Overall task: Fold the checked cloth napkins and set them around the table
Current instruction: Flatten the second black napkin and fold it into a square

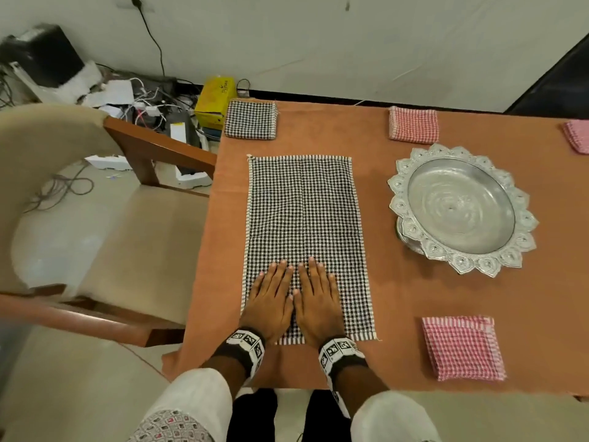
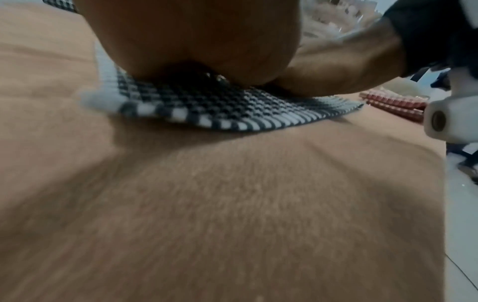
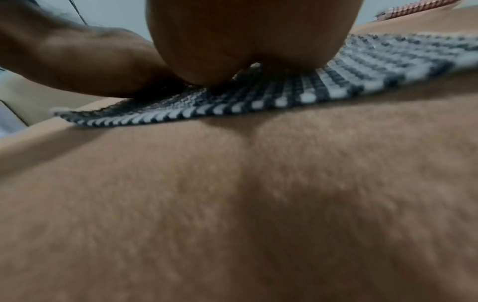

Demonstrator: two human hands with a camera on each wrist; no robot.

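Black-and-white checked napkin: lay spread flat, long side running away from the person, on the near-left part of the worktop; both hands pressed on its near end.
Left hand: palm down, fingers straight and together, flat on the napkin; grip held nothing.
Right hand: palm down beside the left, thumbs touching, fingers straight; grip held nothing.
Wrist views: each showed the heel of a palm on the napkin's near striped hem, blurred; fingers hidden.
Folded black-and-white napkin: square, at the far-left corner of the worktop.
Folded pink checked napkin, near: near-right, well apart from the hands.
Folded pink checked napkin, far: at the far edge, beyond the silver tray.
Third pink napkin: cut off by the right frame edge.
Silver tray: round, scalloped rim, just right of the spread napkin, not touching it.
Worktop cover: orange-brown cloth.
Chair: cream seat, wood arms, left of the worktop.
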